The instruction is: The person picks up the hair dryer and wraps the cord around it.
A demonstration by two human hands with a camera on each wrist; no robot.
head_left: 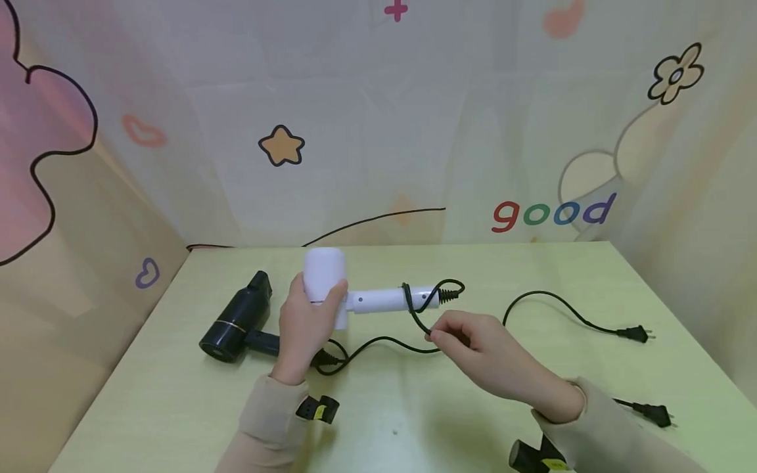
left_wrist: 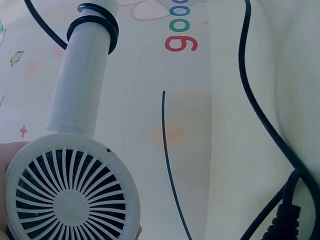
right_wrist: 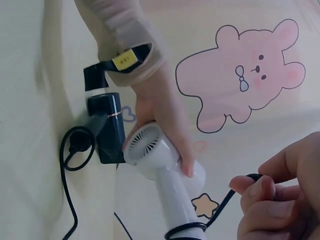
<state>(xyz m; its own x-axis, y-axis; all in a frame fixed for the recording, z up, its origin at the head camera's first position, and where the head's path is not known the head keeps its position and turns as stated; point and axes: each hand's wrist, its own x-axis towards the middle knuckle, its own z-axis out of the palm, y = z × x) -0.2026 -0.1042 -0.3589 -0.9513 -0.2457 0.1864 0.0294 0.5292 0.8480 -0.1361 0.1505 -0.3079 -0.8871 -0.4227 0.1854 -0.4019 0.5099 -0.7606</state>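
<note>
At the left of the table (head_left: 402, 401), a black hair dryer (head_left: 233, 325) lies on its side. Its handle runs toward the left hand (head_left: 307, 328) and passes out of sight behind the wrist, with the cord end showing on the other side.

The left hand holds a white hair dryer (head_left: 324, 272) up above the table, by its barrel. Most of its fingers are hidden behind the barrel in the head view; the thumb presses along the right side, and the grip is closed round the body. In the left wrist view the grille (left_wrist: 70, 207) is cut off at the bottom edge, and only slivers of the hand show.

The white handle (head_left: 378, 301) points right, roughly level, its far end out of frame in both wrist views. A black cord (right_wrist: 220, 207) is looped round it near that end, then slants down to the right hand (head_left: 481, 355). There the thumb and forefinger are together, pinching the cord, while the other fingers are curled. The cord's course past the pinch is lost behind the fingers.

Farther right, an upper plug (head_left: 635, 334) lies on the table, its lead vanishing behind the right hand. Nearer the front edge is a lower plug (head_left: 653, 413), its lead covered by the right sleeve (head_left: 615, 427). With both leads hidden partway, I cannot tell which plug belongs to which dryer.
</note>
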